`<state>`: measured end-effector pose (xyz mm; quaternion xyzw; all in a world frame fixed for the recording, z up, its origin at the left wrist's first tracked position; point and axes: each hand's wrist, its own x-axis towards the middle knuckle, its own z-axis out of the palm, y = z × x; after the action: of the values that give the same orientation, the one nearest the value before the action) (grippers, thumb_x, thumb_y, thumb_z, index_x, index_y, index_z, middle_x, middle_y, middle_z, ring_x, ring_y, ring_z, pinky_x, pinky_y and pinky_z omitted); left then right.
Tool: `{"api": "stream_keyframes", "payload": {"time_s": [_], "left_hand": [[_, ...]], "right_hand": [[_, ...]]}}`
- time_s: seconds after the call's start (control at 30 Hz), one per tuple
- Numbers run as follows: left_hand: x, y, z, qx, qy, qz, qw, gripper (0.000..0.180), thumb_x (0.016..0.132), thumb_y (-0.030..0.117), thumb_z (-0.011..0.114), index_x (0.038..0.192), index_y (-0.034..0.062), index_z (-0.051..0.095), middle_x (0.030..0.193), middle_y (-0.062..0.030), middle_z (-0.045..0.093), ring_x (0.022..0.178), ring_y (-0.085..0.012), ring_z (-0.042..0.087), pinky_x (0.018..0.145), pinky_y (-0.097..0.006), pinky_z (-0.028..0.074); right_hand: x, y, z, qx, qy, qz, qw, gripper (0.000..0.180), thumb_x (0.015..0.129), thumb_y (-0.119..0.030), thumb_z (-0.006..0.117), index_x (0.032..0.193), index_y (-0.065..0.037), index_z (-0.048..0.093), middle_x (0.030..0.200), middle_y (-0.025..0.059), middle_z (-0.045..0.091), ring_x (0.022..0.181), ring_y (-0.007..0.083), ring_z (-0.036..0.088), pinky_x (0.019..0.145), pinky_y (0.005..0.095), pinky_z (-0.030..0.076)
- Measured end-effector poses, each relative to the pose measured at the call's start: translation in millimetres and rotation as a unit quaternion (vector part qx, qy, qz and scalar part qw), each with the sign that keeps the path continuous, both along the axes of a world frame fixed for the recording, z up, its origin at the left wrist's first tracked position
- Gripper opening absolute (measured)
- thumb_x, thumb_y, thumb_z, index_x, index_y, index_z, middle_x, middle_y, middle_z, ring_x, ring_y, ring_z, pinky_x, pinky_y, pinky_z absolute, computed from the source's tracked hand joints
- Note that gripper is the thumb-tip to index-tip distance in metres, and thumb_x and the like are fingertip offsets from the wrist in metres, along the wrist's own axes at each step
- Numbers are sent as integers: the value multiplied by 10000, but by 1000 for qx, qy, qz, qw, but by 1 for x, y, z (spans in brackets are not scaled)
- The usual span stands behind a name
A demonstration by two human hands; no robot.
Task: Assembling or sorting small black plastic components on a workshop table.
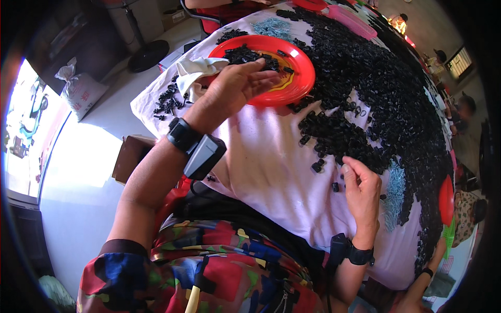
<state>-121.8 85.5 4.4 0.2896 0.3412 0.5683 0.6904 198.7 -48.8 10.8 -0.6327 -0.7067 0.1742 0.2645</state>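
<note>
My left hand (241, 83) is palm half up over the near left part of a red plate (305, 70), its fingers stretched out and no piece visible in it. Small black plastic parts (242, 53) lie heaped on the plate beyond the fingers. My right hand (362, 190) is at the near edge of a big spread of black plastic parts (334, 130). Its thumb and index fingertips come close together in a pinch; whatever is between them is too small to make out. A loose black piece (335, 187) lies on the cloth beside the thumb.
A white cloth (195, 73) lies at the plate's left rim, near scattered black pieces (169, 99). Pale blue small pieces (395, 193) lie right of my right hand, more (272, 28) beyond the plate. A pink basket (352, 22) stands far off. Another person's arm (422, 279) is at lower right.
</note>
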Motion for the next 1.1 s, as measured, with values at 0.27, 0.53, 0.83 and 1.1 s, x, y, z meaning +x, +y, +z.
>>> {"api": "stream_keyframes", "payload": {"time_s": [0.27,0.53,0.83,1.1], "left_hand": [[55,-51,-8,220,338,-183,897,328,1029,302,660,1222,51,746,1067,-47,757,927,-115,696,803,-295,555],[83,-91,-24,470,453,-202,730,186,934,124,690,1040,-20,741,1107,-196,662,1006,-314,679,878,-414,555],[64,-70,-44,422,579,0,698,302,916,122,667,1176,-20,725,1142,-203,636,1056,-349,651,885,-418,560],[69,-77,-34,430,528,-101,726,269,873,152,699,1089,0,753,1050,-176,651,1038,-332,628,917,-434,513]], "right_hand": [[27,-4,12,51,-59,-97,992,208,958,-150,687,1054,17,766,892,180,762,705,260,704,670,364,535],[56,-15,12,21,-58,-81,995,203,928,-173,708,988,13,761,822,197,735,675,302,706,660,391,526],[73,-19,7,-39,-111,-112,987,268,875,-145,766,1063,46,764,855,167,778,709,187,722,680,315,554],[51,-7,-3,0,-56,-55,997,215,863,-98,758,1046,15,757,858,171,752,704,295,724,692,392,559]]}}
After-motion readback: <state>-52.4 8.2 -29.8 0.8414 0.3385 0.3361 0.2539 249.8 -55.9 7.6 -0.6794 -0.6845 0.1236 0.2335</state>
